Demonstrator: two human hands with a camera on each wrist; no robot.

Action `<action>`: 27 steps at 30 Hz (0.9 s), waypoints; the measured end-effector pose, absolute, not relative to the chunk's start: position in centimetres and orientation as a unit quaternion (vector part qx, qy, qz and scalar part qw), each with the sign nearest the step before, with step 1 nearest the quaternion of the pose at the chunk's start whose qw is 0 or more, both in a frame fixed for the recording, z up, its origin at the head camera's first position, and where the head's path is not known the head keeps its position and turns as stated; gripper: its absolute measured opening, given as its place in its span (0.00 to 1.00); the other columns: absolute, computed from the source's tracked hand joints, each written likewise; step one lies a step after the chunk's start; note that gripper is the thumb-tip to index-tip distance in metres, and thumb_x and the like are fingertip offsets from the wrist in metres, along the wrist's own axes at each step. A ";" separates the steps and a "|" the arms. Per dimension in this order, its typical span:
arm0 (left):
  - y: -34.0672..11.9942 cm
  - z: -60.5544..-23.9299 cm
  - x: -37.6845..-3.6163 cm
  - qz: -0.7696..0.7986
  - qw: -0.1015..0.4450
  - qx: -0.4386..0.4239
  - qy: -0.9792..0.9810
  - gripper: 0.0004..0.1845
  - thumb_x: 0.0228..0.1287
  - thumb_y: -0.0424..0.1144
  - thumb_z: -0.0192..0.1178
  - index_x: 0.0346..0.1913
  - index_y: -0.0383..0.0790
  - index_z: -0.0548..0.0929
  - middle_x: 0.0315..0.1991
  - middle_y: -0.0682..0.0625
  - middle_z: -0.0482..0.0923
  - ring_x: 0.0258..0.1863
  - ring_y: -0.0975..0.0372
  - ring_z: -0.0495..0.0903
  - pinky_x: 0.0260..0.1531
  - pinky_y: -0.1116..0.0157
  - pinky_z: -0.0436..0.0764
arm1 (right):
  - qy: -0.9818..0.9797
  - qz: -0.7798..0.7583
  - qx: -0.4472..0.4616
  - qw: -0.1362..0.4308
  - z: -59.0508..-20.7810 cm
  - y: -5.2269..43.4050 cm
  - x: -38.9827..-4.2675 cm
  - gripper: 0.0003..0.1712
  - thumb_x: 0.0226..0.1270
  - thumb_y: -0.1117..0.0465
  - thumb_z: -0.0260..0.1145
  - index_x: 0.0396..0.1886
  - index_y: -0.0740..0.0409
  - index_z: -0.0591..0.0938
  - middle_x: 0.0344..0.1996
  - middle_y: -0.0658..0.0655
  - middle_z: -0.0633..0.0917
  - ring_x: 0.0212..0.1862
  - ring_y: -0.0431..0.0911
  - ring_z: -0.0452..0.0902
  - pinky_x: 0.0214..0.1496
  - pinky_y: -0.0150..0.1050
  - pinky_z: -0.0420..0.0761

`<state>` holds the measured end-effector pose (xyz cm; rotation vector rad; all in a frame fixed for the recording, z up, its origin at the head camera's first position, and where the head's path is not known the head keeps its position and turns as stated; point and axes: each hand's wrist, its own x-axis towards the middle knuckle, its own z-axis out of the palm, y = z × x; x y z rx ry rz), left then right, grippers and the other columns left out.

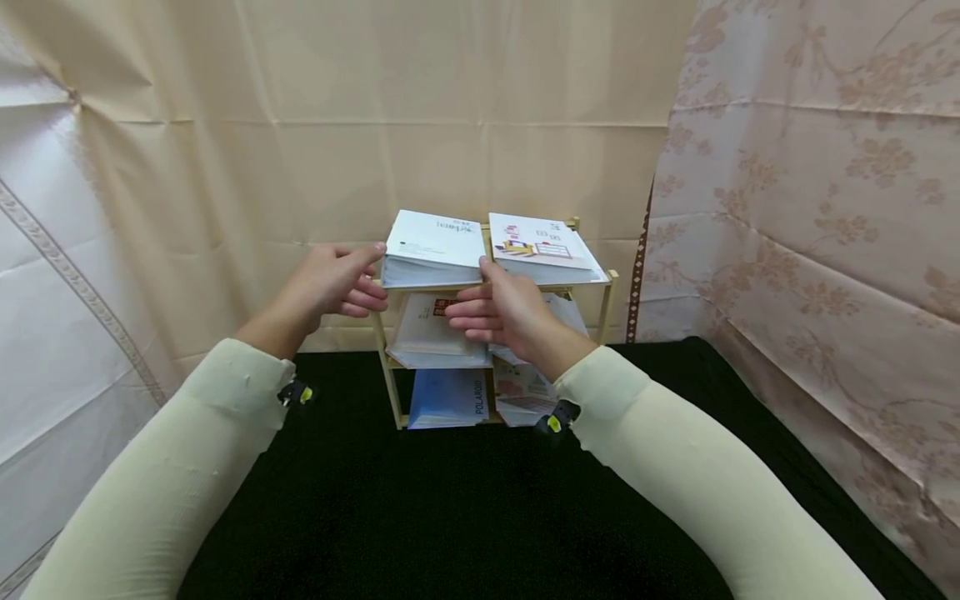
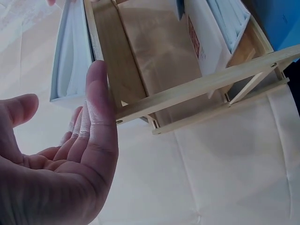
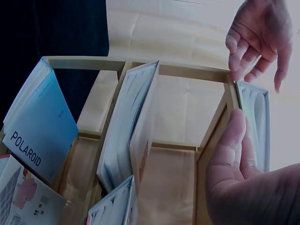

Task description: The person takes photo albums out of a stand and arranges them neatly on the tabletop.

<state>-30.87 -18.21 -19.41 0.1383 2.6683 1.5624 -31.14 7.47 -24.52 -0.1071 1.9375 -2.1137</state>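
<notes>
On the top tier of a small wooden shelf (image 1: pixel 606 307) lies a white photo album (image 1: pixel 435 240), its page edges facing me. My left hand (image 1: pixel 336 282) is at the album's left edge, thumb uppermost and fingers extended lower down. In the left wrist view its thumb stands apart from the album, and the index fingertip meets the shelf's edge. By the front right corner is my right hand (image 1: pixel 512 310), thumb up beside the album and fingers stretched across below the top tier. Neither hand curls around the album. A second album (image 1: pixel 542 242) with a printed cover lies to its right.
Lower tiers hold more albums, including a white one (image 1: pixel 427 327) and a blue POLAROID album (image 1: pixel 448 398). A black cloth (image 1: pixel 420 508) covers the surface under the shelf. Beige curtain (image 1: pixel 375 150) hangs behind, and patterned fabric (image 1: pixel 810 217) hangs at the right.
</notes>
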 end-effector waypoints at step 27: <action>-17.6 -19.6 -31.4 0.505 0.018 0.028 0.863 0.39 0.75 0.64 0.53 0.71 0.32 0.70 0.49 0.35 0.88 0.31 0.59 0.91 0.37 0.61 0.91 | 0.631 -0.767 -0.002 0.117 -24.3 6.5 -31.5 0.31 0.84 0.41 0.48 0.60 0.61 0.83 0.44 0.59 0.92 0.43 0.48 0.92 0.36 0.35 0.90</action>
